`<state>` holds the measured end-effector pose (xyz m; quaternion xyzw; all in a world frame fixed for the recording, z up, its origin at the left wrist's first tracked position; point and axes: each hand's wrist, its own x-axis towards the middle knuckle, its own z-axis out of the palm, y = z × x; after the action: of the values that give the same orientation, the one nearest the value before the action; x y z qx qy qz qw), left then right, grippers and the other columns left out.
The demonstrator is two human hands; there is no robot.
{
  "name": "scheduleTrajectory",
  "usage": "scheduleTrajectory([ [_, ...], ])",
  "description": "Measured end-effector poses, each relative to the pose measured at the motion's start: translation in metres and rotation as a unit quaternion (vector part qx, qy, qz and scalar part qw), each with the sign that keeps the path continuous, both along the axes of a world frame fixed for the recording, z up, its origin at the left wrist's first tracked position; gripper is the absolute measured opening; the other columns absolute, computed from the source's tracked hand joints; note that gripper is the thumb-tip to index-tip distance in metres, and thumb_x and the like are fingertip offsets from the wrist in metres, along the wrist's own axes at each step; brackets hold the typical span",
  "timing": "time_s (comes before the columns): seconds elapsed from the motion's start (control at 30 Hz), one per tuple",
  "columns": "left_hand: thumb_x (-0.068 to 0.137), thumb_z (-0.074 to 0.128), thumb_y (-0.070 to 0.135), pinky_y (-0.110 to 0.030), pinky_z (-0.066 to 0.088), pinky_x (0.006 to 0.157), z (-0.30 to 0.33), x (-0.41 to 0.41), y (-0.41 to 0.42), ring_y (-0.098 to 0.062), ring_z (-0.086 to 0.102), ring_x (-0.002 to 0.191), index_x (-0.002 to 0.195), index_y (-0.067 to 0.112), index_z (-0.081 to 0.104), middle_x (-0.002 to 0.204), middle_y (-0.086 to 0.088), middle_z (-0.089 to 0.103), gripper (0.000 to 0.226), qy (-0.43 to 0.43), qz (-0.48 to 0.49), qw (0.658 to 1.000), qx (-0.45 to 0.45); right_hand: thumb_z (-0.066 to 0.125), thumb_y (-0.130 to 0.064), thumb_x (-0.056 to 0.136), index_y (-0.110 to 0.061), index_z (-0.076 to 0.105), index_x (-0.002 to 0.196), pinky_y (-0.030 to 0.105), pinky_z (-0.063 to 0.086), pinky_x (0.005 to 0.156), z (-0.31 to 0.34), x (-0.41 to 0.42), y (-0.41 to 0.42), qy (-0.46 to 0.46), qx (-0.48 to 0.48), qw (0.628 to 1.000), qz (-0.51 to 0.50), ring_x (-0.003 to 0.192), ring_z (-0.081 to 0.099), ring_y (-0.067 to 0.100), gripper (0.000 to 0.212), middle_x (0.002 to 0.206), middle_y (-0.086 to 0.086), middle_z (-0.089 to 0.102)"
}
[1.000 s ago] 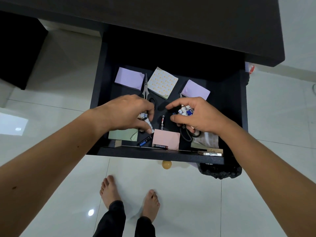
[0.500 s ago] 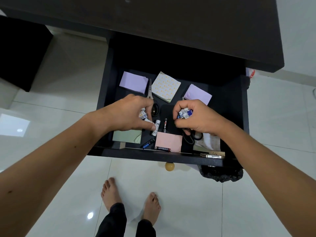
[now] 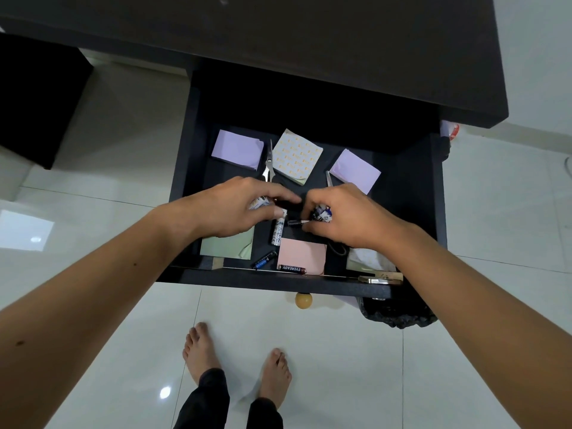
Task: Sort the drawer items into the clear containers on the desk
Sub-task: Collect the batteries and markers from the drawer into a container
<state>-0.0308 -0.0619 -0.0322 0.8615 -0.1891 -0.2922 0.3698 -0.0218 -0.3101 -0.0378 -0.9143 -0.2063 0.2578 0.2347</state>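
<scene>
Both hands reach into the open black drawer [image 3: 182, 193]. My left hand [image 3: 238, 209] holds white batteries [image 3: 259, 203] in its curled fingers, its fingertips stretched toward the middle. My right hand [image 3: 343, 215] grips a bunch of small batteries [image 3: 322, 213] and pinches a small dark battery [image 3: 295, 222] at its fingertips. A white battery [image 3: 277, 232] lies on the drawer floor between the hands. A blue battery [image 3: 264, 260] and a red-black battery [image 3: 292, 269] lie by the front edge. No clear containers are in view.
Purple note pads [image 3: 236, 149] [image 3: 354, 170], a dotted pad [image 3: 295, 156], a green pad [image 3: 227, 246], a pink pad [image 3: 303, 255], two scissors [image 3: 269, 165] [image 3: 328, 179] and a crumpled white sheet [image 3: 370, 258] lie inside. The dark desk top [image 3: 309, 41] overhangs. A black bin [image 3: 399, 311] stands below on the right.
Both hands have closed in toward each other at the drawer's middle. The right hand now pinches the small dark battery that lay between them.
</scene>
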Motion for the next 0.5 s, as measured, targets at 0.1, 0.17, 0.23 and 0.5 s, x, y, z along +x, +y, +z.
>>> scheduleTrajectory([
  [0.1,0.108,0.058,0.029,-0.020,0.047,0.103,0.002,-0.002,-0.002,0.008,0.063,0.113,0.128,0.042,0.071,0.123,0.022,0.072,0.028,-0.009,-0.004,1.000,-0.008,0.084,-0.025,0.087,-0.022,0.070,0.083,0.030,0.052,0.046,0.006,-0.003,-0.006,0.063,0.069,0.990,-0.110,0.048,0.065,0.012,0.014,0.065,-0.003,0.070],
  [0.17,0.107,0.057,0.031,-0.024,0.051,0.097,0.001,-0.002,-0.002,0.002,0.066,0.108,0.119,0.039,0.071,0.115,0.019,0.073,0.020,-0.018,-0.002,1.000,-0.009,0.083,-0.022,0.087,-0.019,0.069,0.079,0.034,0.051,0.045,0.010,-0.005,-0.008,0.096,0.081,0.981,-0.149,0.044,0.060,0.019,0.017,0.058,0.009,0.068],
  [0.23,0.103,0.063,0.038,-0.028,0.054,0.083,0.001,-0.002,-0.003,-0.006,0.067,0.095,0.111,0.036,0.066,0.103,0.014,0.071,0.008,-0.016,0.008,1.000,-0.002,0.084,-0.021,0.086,-0.018,0.070,0.079,0.034,0.052,0.044,0.009,-0.004,-0.009,0.104,0.090,0.977,-0.165,0.043,0.057,0.016,0.017,0.055,0.007,0.064],
  [0.5,0.089,0.079,0.045,-0.037,0.049,0.071,-0.003,-0.001,0.000,-0.016,0.058,0.079,0.097,0.035,0.058,0.089,0.001,0.066,0.025,-0.037,0.011,0.997,0.064,0.083,-0.033,0.087,-0.043,0.077,0.113,0.009,0.038,0.079,-0.005,-0.001,0.001,0.003,0.051,0.999,0.012,0.094,0.058,-0.004,0.028,0.094,-0.024,0.067],
])
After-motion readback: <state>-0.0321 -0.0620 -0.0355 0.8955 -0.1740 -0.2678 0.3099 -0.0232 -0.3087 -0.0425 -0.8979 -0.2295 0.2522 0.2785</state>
